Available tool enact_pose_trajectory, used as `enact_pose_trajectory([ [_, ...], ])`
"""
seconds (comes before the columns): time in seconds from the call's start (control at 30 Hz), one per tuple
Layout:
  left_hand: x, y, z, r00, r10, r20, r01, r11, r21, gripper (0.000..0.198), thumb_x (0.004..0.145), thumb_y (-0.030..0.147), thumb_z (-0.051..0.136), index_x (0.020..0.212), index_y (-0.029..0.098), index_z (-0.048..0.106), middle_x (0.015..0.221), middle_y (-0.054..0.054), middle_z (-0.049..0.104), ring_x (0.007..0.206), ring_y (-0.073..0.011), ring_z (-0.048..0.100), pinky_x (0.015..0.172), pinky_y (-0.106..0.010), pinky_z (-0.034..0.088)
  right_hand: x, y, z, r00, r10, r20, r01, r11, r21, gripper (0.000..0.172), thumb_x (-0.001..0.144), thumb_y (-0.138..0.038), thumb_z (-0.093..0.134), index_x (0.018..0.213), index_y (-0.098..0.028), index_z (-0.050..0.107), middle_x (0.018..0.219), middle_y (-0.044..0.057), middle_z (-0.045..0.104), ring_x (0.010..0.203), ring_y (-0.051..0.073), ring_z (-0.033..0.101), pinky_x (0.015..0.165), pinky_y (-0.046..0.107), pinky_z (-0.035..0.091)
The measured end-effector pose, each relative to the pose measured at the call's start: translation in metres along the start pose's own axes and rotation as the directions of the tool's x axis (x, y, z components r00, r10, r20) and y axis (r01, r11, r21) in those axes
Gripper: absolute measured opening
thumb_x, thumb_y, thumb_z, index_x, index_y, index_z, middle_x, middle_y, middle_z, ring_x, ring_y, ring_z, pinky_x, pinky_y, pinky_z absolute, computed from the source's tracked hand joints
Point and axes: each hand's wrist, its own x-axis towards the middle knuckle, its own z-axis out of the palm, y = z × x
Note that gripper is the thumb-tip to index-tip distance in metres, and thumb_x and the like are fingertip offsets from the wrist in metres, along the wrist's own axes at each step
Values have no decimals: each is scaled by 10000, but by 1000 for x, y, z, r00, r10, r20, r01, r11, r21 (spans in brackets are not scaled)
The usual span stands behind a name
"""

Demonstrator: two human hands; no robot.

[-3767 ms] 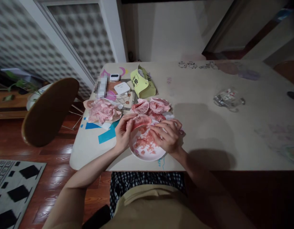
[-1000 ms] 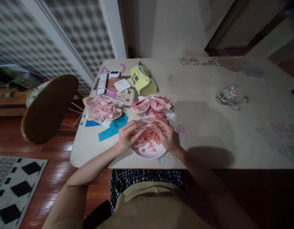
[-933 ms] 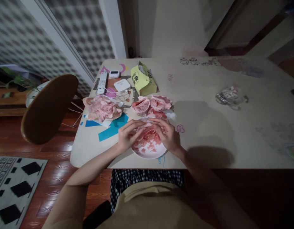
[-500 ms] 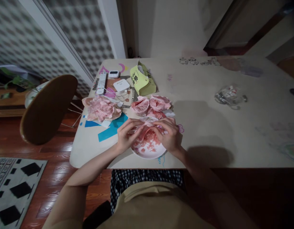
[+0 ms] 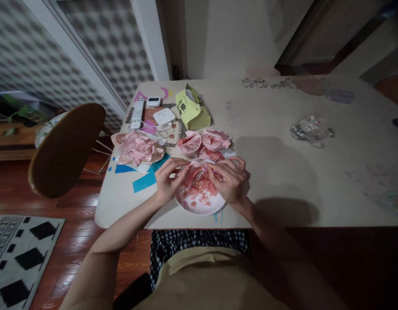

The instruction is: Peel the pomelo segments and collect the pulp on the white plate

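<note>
Over a white plate [image 5: 203, 211] scattered with bits of red pulp, both my hands are at a pomelo segment [image 5: 192, 175]. My left hand [image 5: 168, 180] pinches its left side between thumb and fingers. On the other side, my right hand [image 5: 229, 178] grips with thumb and fingertips closed; the fingers partly hide the segment's pale membrane. Just beyond the plate lie larger pomelo chunks [image 5: 215, 140] in pink pith. To the left, pink pomelo peel [image 5: 139, 148] is heaped up.
Behind the fruit stands a yellow-green paper wrapper [image 5: 192, 110]. A remote control [image 5: 137, 114], a white box [image 5: 164, 116] with a cable and a small display device [image 5: 154, 101] lie at back left. A clear plastic bag [image 5: 311, 130] rests far right. A chair [image 5: 68, 148] stands left.
My hands have spread slightly apart, the left one shifting left, and more of the segment and plate shows between them. The other things on the table stay put.
</note>
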Motion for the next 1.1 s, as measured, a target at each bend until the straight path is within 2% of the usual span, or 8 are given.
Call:
enact_pose_trajectory([
  [0.2, 0, -2, -1, 999, 34, -20, -34, 999, -2, 121, 946, 176, 726, 1058, 202, 765, 988, -49, 772, 898, -130, 716, 646, -192, 579, 2, -6, -3, 1000, 1, -26, -1, 1000, 3, 208, 912, -139, 743, 1059, -285, 744, 815, -58, 780, 794, 161, 719, 978, 396, 442],
  [0.37, -2, -3, 1, 997, 67, -34, -67, 998, 11, 134, 945, 173, 726, 1068, 211, 763, 987, -47, 771, 883, -135, 712, 653, -213, 595, 2, -10, -7, 998, 65, 26, -65, 998, 9, 164, 939, -157, 699, 1007, -290, 766, 765, -52, 745, 769, 157, 684, 943, 386, 430],
  [0.47, -2, -3, 1, 997, 70, -33, -69, 998, 8, 144, 943, 162, 726, 1074, 212, 760, 993, -46, 770, 883, -133, 708, 648, -212, 594, 1, -9, -7, 996, 75, 41, -76, 996, 37, 213, 951, -151, 644, 1068, -286, 758, 828, -30, 745, 836, 173, 693, 958, 398, 434],
  [0.77, 0, -2, 1, 998, 48, -45, -48, 999, -6, 106, 957, 190, 714, 1050, 203, 760, 984, -44, 772, 888, -128, 710, 616, -188, 576, 4, -5, -5, 991, 111, 79, -116, 991, 63, 160, 966, -170, 666, 1052, -284, 738, 898, -12, 766, 898, 200, 706, 944, 413, 493],
  [0.83, 1, -1, 1, 999, -1, -41, 0, 1000, -24, 89, 963, 221, 712, 1033, 202, 763, 976, -49, 770, 889, -133, 710, 593, -182, 564, 3, -3, -6, 997, 47, 63, -52, 996, 67, 272, 949, -157, 691, 1169, -311, 736, 982, -1, 774, 972, 204, 705, 952, 407, 519],
  [0.93, 3, -1, 1, 998, -62, -15, 61, 996, -69, 77, 962, 240, 718, 1002, 199, 769, 956, -53, 773, 874, -136, 705, 580, -178, 538, 2, 0, -6, 981, -137, 140, 133, 990, 36, 438, 924, -147, 731, 1292, -383, 700, 1164, -7, 766, 1134, 203, 678, 1001, 382, 546],
  [1.03, 3, -1, 1, 996, -85, 25, 87, 990, -110, 71, 956, 243, 727, 990, 200, 772, 939, -53, 774, 856, -139, 699, 623, -198, 537, 0, 4, -5, 935, -271, 230, 282, 959, -16, 433, 946, -190, 732, 1306, -427, 690, 1267, -34, 747, 1197, 185, 662, 1033, 365, 545],
  [1.1, 4, -2, 2, 995, -80, 66, 88, 986, -140, 76, 952, 256, 735, 981, 196, 773, 939, -56, 774, 867, -148, 704, 712, -235, 561, -1, 6, -4, 922, -324, 210, 338, 940, -36, 373, 954, -215, 737, 1270, -412, 709, 1259, -39, 753, 1200, 174, 663, 1031, 356, 546],
])
